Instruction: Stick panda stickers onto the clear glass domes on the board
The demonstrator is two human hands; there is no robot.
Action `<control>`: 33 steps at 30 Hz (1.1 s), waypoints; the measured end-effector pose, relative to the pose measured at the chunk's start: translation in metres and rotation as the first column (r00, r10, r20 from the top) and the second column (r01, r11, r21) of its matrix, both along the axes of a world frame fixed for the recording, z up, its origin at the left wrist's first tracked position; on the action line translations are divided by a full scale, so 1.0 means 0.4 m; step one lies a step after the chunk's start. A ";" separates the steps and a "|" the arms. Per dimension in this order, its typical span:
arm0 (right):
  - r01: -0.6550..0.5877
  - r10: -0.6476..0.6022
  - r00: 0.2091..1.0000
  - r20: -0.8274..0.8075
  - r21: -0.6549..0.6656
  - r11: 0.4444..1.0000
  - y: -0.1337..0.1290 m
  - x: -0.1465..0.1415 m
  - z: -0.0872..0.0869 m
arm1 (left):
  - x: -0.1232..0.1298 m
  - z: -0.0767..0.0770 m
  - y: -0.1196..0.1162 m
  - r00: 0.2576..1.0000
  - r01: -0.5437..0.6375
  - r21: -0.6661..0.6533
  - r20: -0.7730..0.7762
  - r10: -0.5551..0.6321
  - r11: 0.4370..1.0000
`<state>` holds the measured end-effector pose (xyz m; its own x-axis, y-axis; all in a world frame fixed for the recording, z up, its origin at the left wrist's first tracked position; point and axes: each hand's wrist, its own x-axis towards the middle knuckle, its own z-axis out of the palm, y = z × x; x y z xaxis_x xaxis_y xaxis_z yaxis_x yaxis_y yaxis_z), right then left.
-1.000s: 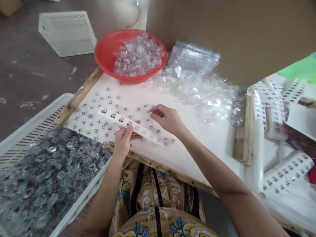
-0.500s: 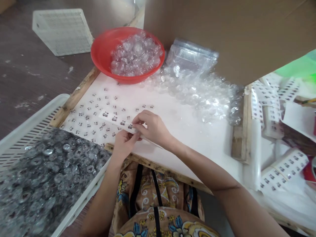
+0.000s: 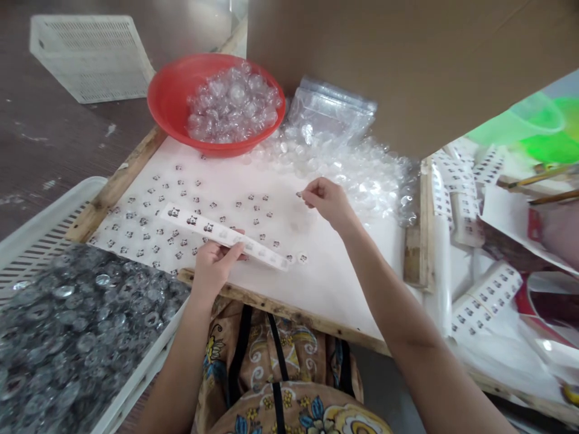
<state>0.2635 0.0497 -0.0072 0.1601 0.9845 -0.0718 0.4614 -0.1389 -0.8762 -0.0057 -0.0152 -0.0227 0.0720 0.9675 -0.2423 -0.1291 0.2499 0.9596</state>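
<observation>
My left hand point(image 3: 217, 262) pinches a white sticker strip point(image 3: 265, 254) between thumb and fingers. Dark panda stickers remain at its far left end; pale, peeled-looking spots show along the rest. My right hand point(image 3: 326, 198) is raised over the white board point(image 3: 344, 271), thumb and finger pinched on a small panda sticker point(image 3: 299, 194) that pokes out at the fingertips. Many loose panda stickers point(image 3: 184, 242) lie scattered across the left part of the board, and a couple sit just past the strip's right end.
A red basin point(image 3: 169, 99) of clear plastic pieces stands at the back, beside a pile of clear caps point(image 3: 353, 163) and clear bags point(image 3: 332, 105). Left is a crate of clear pieces point(image 3: 81, 325). Wooden edging point(image 3: 122, 181) borders the board. Bundled sticker strips point(image 3: 486, 298) lie right.
My right hand has left the strip and moved right and up with a sticker. My left hand still holds the strip, now with more pale spots exposed. The view has shifted slightly.
</observation>
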 end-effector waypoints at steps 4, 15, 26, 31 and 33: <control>0.057 -0.051 0.997 0.051 -0.111 0.992 -0.001 0.080 -0.065 | 0.002 0.016 0.000 1.000 0.020 -0.005 0.002 -0.020 1.000; 0.075 -0.056 0.994 0.096 -0.211 0.974 0.003 0.063 -0.055 | 0.001 0.004 -0.001 1.000 -0.007 0.010 0.001 0.007 1.000; 0.051 -0.018 0.929 0.369 -0.078 0.996 0.012 0.012 -0.072 | 0.000 -0.011 0.001 1.000 0.013 0.004 0.022 -0.013 1.000; -0.038 0.027 0.935 0.353 0.023 0.999 0.020 -0.116 -0.036 | 0.001 0.000 -0.001 0.999 0.031 -0.012 0.022 -0.030 0.999; -0.152 0.120 0.955 0.270 0.101 0.983 0.003 -0.198 -0.003 | -0.001 0.004 -0.001 0.999 0.042 -0.009 -0.019 -0.042 0.999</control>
<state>0.1842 0.0511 -0.0084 0.0216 0.9971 0.0736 0.6843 0.0390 -0.7282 -0.0062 -0.0156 -0.0209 0.1075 0.9615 -0.2527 -0.0997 0.2634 0.9595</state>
